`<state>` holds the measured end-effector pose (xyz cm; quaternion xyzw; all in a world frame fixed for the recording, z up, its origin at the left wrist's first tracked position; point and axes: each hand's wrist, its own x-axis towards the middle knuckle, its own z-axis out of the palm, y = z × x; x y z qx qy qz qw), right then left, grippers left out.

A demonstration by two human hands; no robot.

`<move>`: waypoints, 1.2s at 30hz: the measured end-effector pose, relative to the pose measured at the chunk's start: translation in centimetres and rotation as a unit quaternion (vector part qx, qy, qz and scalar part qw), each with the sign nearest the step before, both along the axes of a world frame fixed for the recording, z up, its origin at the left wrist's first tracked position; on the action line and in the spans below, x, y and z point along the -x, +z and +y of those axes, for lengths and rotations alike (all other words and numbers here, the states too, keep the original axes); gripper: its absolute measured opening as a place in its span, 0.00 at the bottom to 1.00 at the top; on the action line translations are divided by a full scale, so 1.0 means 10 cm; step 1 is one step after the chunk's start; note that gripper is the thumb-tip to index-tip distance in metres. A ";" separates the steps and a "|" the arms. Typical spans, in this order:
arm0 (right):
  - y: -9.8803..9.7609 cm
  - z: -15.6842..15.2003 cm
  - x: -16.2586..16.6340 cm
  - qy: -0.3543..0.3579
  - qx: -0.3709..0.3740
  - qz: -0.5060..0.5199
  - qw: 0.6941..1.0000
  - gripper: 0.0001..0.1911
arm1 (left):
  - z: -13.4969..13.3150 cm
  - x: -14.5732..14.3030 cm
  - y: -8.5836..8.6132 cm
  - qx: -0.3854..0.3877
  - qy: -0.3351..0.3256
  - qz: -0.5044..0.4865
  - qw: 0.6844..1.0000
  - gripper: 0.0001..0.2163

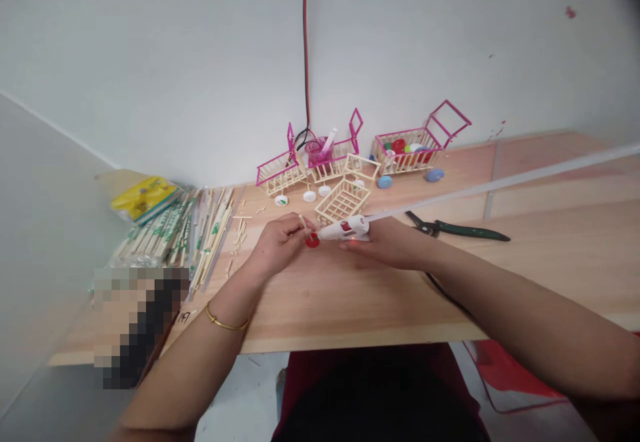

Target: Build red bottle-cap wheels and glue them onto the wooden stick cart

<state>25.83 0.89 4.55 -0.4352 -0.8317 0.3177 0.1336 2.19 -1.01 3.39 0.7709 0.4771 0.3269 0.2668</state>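
pinching a short stick (302, 222) near the frame's centre, the left hand (283, 241) is slanting up from the lower left. the red cap (313, 241) is sitting by the stick's lower end, nearer the left hand. the right hand (385, 243) is grasping a white glue gun (345, 229), its long axis running sideways, nozzle pointing left toward the cap.

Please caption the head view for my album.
Right hand holds a white glue gun; left hand holds a stick by a red disc.
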 end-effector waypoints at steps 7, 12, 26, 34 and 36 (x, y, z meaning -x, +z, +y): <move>0.00 0.01 0.07 -0.010 -0.001 -0.007 1.000 0.18 | 0.00 0.00 0.02 0.006 -0.009 0.006 1.000 0.09; 0.01 0.01 0.10 -0.006 -0.011 -0.002 1.000 0.17 | 0.00 0.00 0.03 0.005 -0.007 0.007 1.000 0.09; 0.04 -0.01 0.10 0.008 -0.013 -0.009 1.000 0.17 | 0.02 0.03 0.00 -0.005 -0.013 -0.010 1.000 0.08; 0.01 0.00 0.09 0.002 -0.004 -0.006 1.000 0.17 | 0.01 0.02 0.01 -0.009 -0.018 -0.015 1.000 0.08; 0.01 0.01 0.09 0.007 -0.010 0.003 1.000 0.16 | 0.01 0.02 0.01 -0.009 -0.020 -0.016 1.000 0.08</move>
